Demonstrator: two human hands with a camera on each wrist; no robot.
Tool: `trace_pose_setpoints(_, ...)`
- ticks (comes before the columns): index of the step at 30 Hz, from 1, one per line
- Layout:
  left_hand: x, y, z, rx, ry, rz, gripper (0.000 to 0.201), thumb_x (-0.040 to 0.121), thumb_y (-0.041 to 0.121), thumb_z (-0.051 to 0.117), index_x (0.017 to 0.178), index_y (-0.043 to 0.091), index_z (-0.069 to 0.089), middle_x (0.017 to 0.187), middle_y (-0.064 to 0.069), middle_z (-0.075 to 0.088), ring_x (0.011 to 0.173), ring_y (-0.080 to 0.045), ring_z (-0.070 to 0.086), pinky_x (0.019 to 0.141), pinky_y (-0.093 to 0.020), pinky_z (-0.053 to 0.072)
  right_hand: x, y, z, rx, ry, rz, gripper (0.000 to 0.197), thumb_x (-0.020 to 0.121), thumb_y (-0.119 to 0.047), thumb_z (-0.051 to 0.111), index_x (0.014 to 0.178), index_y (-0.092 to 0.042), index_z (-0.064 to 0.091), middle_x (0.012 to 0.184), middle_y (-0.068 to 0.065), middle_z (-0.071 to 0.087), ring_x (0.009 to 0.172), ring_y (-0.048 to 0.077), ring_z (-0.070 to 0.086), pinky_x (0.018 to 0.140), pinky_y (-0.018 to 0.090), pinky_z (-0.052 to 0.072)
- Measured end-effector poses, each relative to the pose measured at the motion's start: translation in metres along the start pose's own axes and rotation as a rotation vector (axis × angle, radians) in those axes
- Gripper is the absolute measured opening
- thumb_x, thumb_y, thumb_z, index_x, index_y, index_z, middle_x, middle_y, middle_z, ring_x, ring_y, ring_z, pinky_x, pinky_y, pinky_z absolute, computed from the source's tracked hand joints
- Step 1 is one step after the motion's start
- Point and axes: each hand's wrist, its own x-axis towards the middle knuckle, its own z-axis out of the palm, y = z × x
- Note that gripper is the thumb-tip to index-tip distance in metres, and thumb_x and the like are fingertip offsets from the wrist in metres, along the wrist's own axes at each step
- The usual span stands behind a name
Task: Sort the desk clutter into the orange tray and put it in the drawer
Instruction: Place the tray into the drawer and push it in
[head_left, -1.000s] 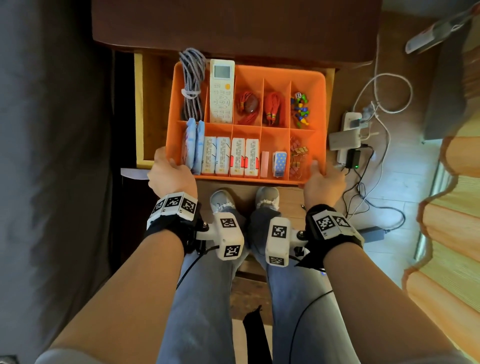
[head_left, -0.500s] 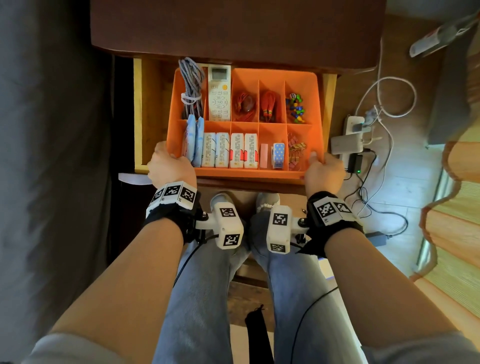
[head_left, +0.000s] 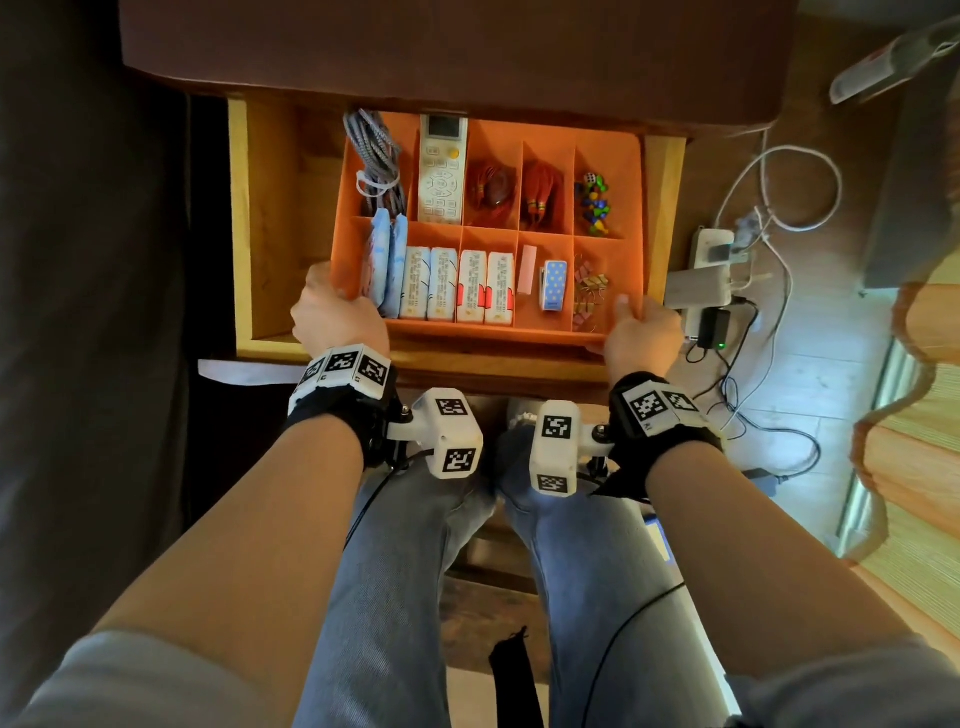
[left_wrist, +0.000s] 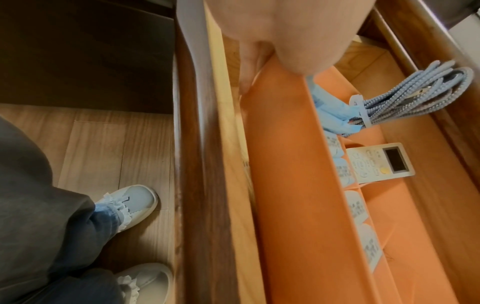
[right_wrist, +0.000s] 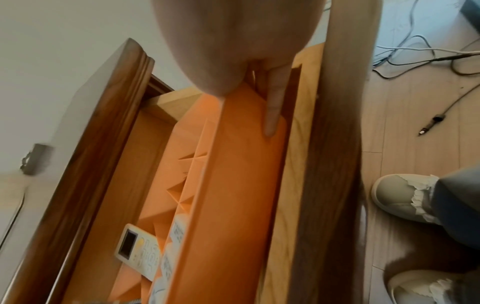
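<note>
Gripping the tray (head_left: 631, 208) by its near corners, the left hand (head_left: 337, 312) and right hand (head_left: 641, 332) each curl thumb inside, fingers outside. It sits low in the open drawer (head_left: 260, 218), long axis left to right, straight ahead of both hands. Its near wall lies just beside the drawer front.

The right hand (right_wrist: 239, 47) holds the near corner of the orange tray (right_wrist: 233, 195), thumb on top of the rim and a finger (right_wrist: 272, 115) flat down its outer wall. The tray sits inside the wooden drawer (right_wrist: 293, 185). A white remote (right_wrist: 135, 244) lies in the tray, beside white packets (right_wrist: 176, 232). A pale shoe (right_wrist: 400, 195) stands on the wood floor (right_wrist: 415, 123), near black cables (right_wrist: 441, 55)
</note>
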Motion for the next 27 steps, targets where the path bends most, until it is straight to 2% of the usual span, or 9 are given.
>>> trace_pose_setpoints(5,0.007,-0.006,0.009,0.021,-0.017,0.003,0.03,0.094,0.002,0.039,0.121,0.007,0.052,0.124,-0.017,0.059,0.118,-0.035,0.052,0.099,-0.042,0.041,-0.001,0.003,0.0,-0.131,-0.016,-0.036,0.025,0.096,-0.011,0.045,0.111,-0.001,0.062,0.114,0.018,0.065,0.106,0.032,0.06,0.081,0.029,0.042)
trace_pose_setpoints(10,0.011,-0.013,0.016,0.009,-0.033,0.013,0.03,0.093,0.0,0.041,0.12,0.007,0.052,0.124,-0.016,0.059,0.118,-0.034,0.053,0.099,-0.041,0.041,0.0,0.011,0.0,-0.21,0.019,-0.125,0.021,0.086,-0.011,0.049,0.092,-0.008,0.069,0.084,0.013,0.068,0.073,0.025,0.056,0.066,0.026,0.041)
trace_pose_setpoints(13,0.015,-0.018,0.019,0.04,-0.059,0.025,0.032,0.09,-0.003,0.044,0.119,0.007,0.053,0.123,-0.017,0.059,0.117,-0.035,0.053,0.1,-0.043,0.042,-0.007,0.014,-0.001,-0.252,0.105,-0.155,0.021,0.085,-0.019,0.051,0.086,-0.013,0.071,0.073,0.009,0.065,0.066,0.024,0.052,0.061,0.027,0.042)
trace_pose_setpoints(15,0.019,-0.019,0.02,0.066,-0.073,0.021,0.031,0.089,-0.004,0.045,0.117,0.006,0.053,0.122,-0.017,0.06,0.117,-0.036,0.054,0.099,-0.043,0.043,-0.014,0.015,-0.002,-0.267,0.143,-0.192,0.022,0.088,-0.02,0.052,0.095,-0.015,0.073,0.083,0.013,0.071,0.073,0.029,0.058,0.072,0.031,0.05)
trace_pose_setpoints(17,0.022,-0.02,0.022,0.091,-0.088,0.016,0.03,0.089,-0.003,0.046,0.116,0.005,0.054,0.122,-0.018,0.06,0.116,-0.036,0.054,0.098,-0.043,0.044,-0.019,0.018,-0.002,-0.227,0.18,-0.248,0.024,0.089,-0.019,0.054,0.105,-0.014,0.071,0.094,0.013,0.073,0.086,0.032,0.064,0.084,0.024,0.041)
trace_pose_setpoints(19,0.025,-0.02,0.025,0.1,-0.093,0.011,0.028,0.089,-0.002,0.048,0.115,0.005,0.056,0.121,-0.017,0.06,0.115,-0.036,0.055,0.097,-0.043,0.046,-0.021,0.021,0.0,-0.154,0.205,-0.354,0.022,0.088,-0.018,0.057,0.103,-0.01,0.072,0.093,0.011,0.073,0.084,0.027,0.067,0.082,0.015,0.039)
trace_pose_setpoints(21,0.028,-0.02,0.026,0.103,-0.096,0.004,0.026,0.089,0.001,0.051,0.114,0.005,0.057,0.121,-0.017,0.061,0.114,-0.035,0.057,0.096,-0.043,0.047,-0.018,0.023,0.002,-0.109,0.224,-0.411,0.019,0.085,-0.017,0.06,0.097,-0.009,0.071,0.089,0.008,0.071,0.079,0.023,0.066,0.074,0.027,0.051)
trace_pose_setpoints(22,0.029,-0.02,0.026,0.105,-0.103,0.001,0.025,0.089,0.002,0.053,0.113,0.006,0.058,0.121,-0.016,0.061,0.113,-0.035,0.057,0.096,-0.043,0.048,-0.016,0.022,0.002,-0.107,0.236,-0.411,0.018,0.084,-0.017,0.061,0.097,-0.009,0.069,0.087,0.008,0.069,0.076,0.022,0.064,0.068,0.029,0.05)
trace_pose_setpoints(27,0.036,-0.022,0.027,0.122,-0.147,0.003,0.025,0.086,0.003,0.057,0.111,0.007,0.059,0.118,-0.016,0.062,0.111,-0.035,0.058,0.093,-0.042,0.049,-0.001,0.021,-0.003,-0.072,0.347,-0.196,0.031,0.085,-0.019,0.063,0.113,-0.009,0.059,0.102,0.009,0.059,0.086,0.018,0.054,0.066,0.016,0.027)
